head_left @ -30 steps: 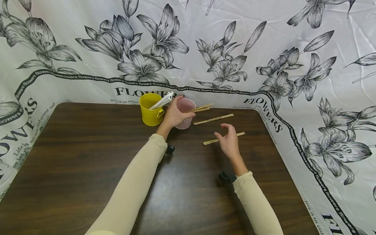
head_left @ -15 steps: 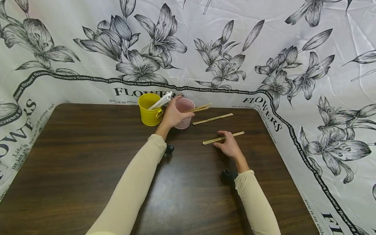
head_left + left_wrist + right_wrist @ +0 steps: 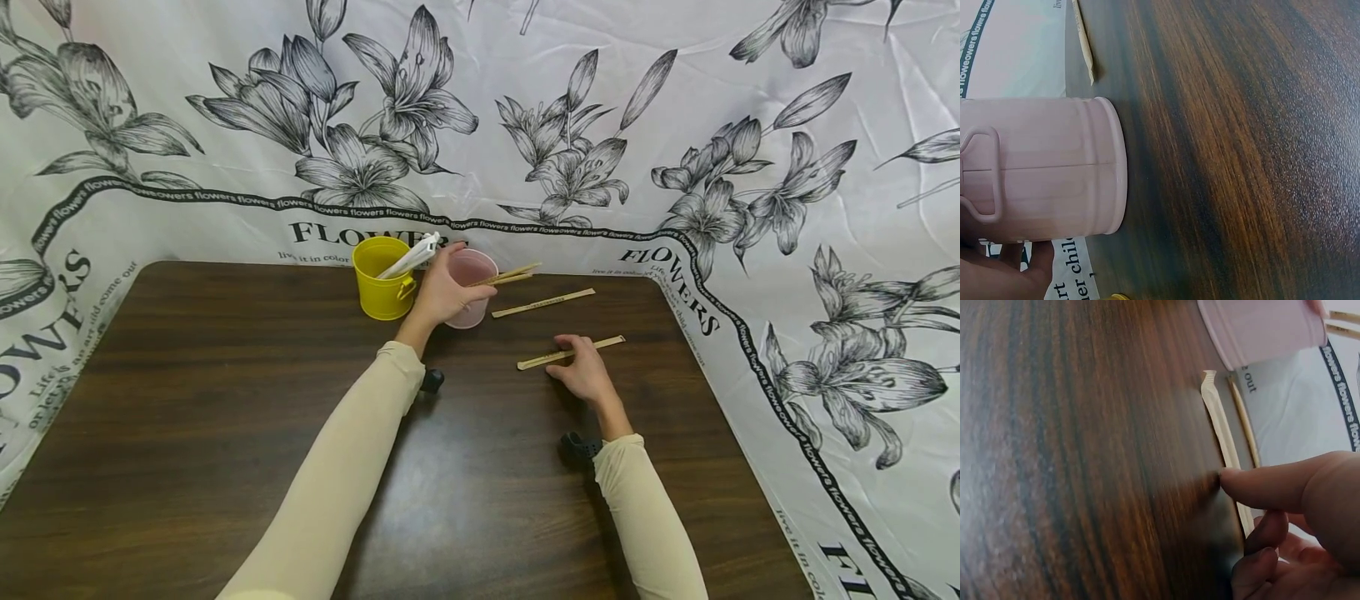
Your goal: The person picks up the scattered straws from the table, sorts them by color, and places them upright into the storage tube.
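Observation:
A small pink bucket (image 3: 468, 310) stands upright near the table's back edge. My left hand (image 3: 442, 293) grips its side, thumb near the rim; in the left wrist view the fingers (image 3: 1038, 265) show beside the pink wall. Two thin tan sticks (image 3: 517, 273) poke out of the bucket to the right. In front of it, a tan paper-wrapped stick (image 3: 534, 362) with a crimped end lies on the table. My right hand (image 3: 585, 371) pinches this stick at its middle between thumb and fingers. Another wrapped stick (image 3: 543, 303) lies behind it, untouched.
A yellow bucket (image 3: 384, 298) holding white wrapped sticks (image 3: 408, 257) stands just left of the pink bucket. The dark wooden table (image 3: 225, 417) meets a white flower-printed cloth (image 3: 480, 192) at its back and sides.
My right hand has come down onto the nearer wrapped stick, and its thumb and fingers have closed around it. The left hand keeps its grip on the pink bucket.

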`<state>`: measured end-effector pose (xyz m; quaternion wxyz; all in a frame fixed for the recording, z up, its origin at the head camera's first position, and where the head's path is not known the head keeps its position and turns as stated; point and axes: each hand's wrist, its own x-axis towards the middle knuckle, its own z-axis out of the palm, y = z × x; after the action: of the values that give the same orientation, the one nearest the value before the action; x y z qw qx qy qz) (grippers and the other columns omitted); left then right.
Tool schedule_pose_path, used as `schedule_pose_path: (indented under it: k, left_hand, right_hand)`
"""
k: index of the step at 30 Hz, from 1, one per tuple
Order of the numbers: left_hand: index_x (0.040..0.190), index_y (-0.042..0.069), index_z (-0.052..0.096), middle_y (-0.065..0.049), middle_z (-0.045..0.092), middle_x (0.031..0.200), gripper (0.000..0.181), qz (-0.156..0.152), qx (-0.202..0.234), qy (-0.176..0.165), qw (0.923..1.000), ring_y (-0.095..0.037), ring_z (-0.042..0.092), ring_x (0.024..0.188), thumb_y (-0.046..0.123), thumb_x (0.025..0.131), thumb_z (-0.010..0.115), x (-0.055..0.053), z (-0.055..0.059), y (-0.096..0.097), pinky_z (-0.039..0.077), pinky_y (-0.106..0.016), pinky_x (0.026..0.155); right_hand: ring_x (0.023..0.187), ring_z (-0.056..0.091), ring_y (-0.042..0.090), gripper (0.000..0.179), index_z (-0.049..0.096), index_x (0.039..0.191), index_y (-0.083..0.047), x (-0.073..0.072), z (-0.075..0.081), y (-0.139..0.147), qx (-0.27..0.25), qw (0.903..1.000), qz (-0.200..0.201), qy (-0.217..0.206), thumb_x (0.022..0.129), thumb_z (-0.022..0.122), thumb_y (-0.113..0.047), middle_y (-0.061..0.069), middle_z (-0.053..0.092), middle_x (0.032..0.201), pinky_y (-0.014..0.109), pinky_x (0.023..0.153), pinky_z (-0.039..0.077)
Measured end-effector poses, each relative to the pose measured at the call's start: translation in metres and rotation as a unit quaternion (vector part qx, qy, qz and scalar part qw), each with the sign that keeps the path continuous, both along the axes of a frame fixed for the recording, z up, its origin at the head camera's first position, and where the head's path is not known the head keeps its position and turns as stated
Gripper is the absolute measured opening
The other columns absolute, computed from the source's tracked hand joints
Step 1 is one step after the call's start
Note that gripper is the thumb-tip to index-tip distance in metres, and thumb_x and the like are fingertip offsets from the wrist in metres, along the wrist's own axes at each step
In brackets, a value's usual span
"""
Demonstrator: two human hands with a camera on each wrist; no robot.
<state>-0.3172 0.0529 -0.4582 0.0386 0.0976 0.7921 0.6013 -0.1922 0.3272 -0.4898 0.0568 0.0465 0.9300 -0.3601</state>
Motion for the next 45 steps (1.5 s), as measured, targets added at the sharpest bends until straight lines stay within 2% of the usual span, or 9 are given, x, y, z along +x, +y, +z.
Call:
schedule_pose_path:
  k: [6, 10, 14, 17, 24, 33, 36, 39, 45]
  left_hand:
    - [0.157, 0.022, 0.033, -0.01, 0.039, 0.159, 0.103, -0.004, -0.002, -0.002, 1.0, -0.032, 0.046, 0.138, 0.041, 0.075, 0.091, 0.001, 0.002, 0.001, 0.047, -0.051, 0.111]
    - [0.158, 0.022, 0.032, -0.012, 0.04, 0.158, 0.104, -0.008, 0.001, -0.005, 1.0, -0.032, 0.049, 0.133, 0.042, 0.074, 0.091, 0.0, 0.003, 0.002, 0.059, -0.045, 0.091]
    - [0.158, 0.022, 0.031, -0.013, 0.039, 0.158, 0.104, -0.011, 0.003, -0.006, 0.9999, -0.033, 0.05, 0.131, 0.042, 0.075, 0.091, 0.001, 0.005, 0.002, 0.062, -0.04, 0.075]
    - [0.158, 0.022, 0.031, -0.013, 0.039, 0.159, 0.104, -0.008, 0.009, -0.007, 0.9999, -0.033, 0.05, 0.131, 0.04, 0.075, 0.091, 0.002, 0.005, 0.002, 0.062, -0.043, 0.076]
    - [0.158, 0.022, 0.032, -0.011, 0.039, 0.159, 0.104, -0.01, -0.004, -0.011, 0.9999, -0.033, 0.046, 0.138, 0.04, 0.075, 0.091, 0.006, 0.001, 0.004, 0.052, -0.05, 0.105]
    - [0.157, 0.023, 0.032, -0.011, 0.04, 0.159, 0.104, -0.006, -0.01, -0.004, 0.9999, -0.033, 0.045, 0.139, 0.042, 0.074, 0.091, 0.005, 0.001, 0.003, 0.044, -0.052, 0.113]
    - [0.157, 0.023, 0.032, -0.011, 0.04, 0.159, 0.104, -0.007, -0.013, -0.005, 0.9999, -0.032, 0.045, 0.139, 0.043, 0.074, 0.091, 0.004, 0.001, 0.003, 0.045, -0.051, 0.112]
    - [0.157, 0.022, 0.032, -0.011, 0.04, 0.159, 0.104, -0.005, -0.013, -0.003, 0.9999, -0.033, 0.047, 0.137, 0.043, 0.074, 0.091, 0.003, 0.002, 0.002, 0.053, -0.049, 0.104]
    - [0.157, 0.022, 0.032, -0.013, 0.039, 0.159, 0.102, 0.0, -0.007, -0.006, 1.0, -0.034, 0.049, 0.133, 0.036, 0.075, 0.091, 0.002, 0.003, 0.001, 0.062, -0.044, 0.081]
  right_hand:
    - [0.118, 0.052, 0.037, 0.041, 0.062, 0.129, -0.003, 0.0, 0.001, -0.003, 0.03, 0.9995, 0.008, 0.003, 0.091, 0.075, -0.014, 0.02, 0.052, 0.128, 0.051, 0.101, 0.045]
    - [0.105, 0.056, 0.032, 0.025, 0.069, 0.114, -0.004, 0.001, 0.001, -0.005, 0.045, 0.9988, 0.019, 0.009, 0.093, 0.074, -0.016, 0.017, 0.058, 0.116, 0.047, 0.092, 0.048]
    - [0.097, 0.057, 0.029, 0.014, 0.071, 0.105, -0.005, 0.0, 0.001, -0.007, 0.066, 0.9966, 0.038, 0.03, 0.095, 0.072, -0.015, 0.015, 0.06, 0.108, 0.044, 0.086, 0.049]
    - [0.092, 0.056, 0.027, 0.013, 0.07, 0.104, -0.005, -0.002, 0.0, -0.01, 0.088, 0.9938, 0.053, 0.042, 0.095, 0.072, -0.015, 0.014, 0.06, 0.104, 0.042, 0.083, 0.048]
    - [0.084, 0.051, 0.022, 0.013, 0.069, 0.107, -0.009, 0.002, 0.001, -0.016, 0.112, 0.992, 0.055, 0.018, 0.096, 0.071, -0.017, 0.01, 0.058, 0.097, 0.036, 0.076, 0.043]
    - [0.081, 0.053, 0.02, 0.016, 0.075, 0.109, -0.009, 0.006, 0.006, -0.021, 0.117, 0.9859, 0.102, 0.062, 0.099, 0.066, -0.018, 0.009, 0.058, 0.098, 0.036, 0.075, 0.046]
    - [0.083, 0.053, 0.019, 0.017, 0.074, 0.11, -0.008, 0.006, 0.016, -0.022, 0.082, 0.9869, 0.109, 0.086, 0.1, 0.065, -0.018, 0.01, 0.059, 0.099, 0.033, 0.077, 0.046]
    - [0.08, 0.053, 0.017, 0.018, 0.072, 0.113, -0.007, 0.006, 0.035, -0.024, 0.008, 0.9882, 0.113, 0.103, 0.101, 0.063, -0.017, 0.009, 0.059, 0.1, 0.03, 0.073, 0.046]
    - [0.061, 0.047, 0.017, 0.023, 0.065, 0.12, -0.006, 0.009, 0.074, -0.03, -0.158, 0.9798, 0.093, 0.081, 0.105, 0.056, -0.021, 0.007, 0.053, 0.092, 0.026, 0.056, 0.046]
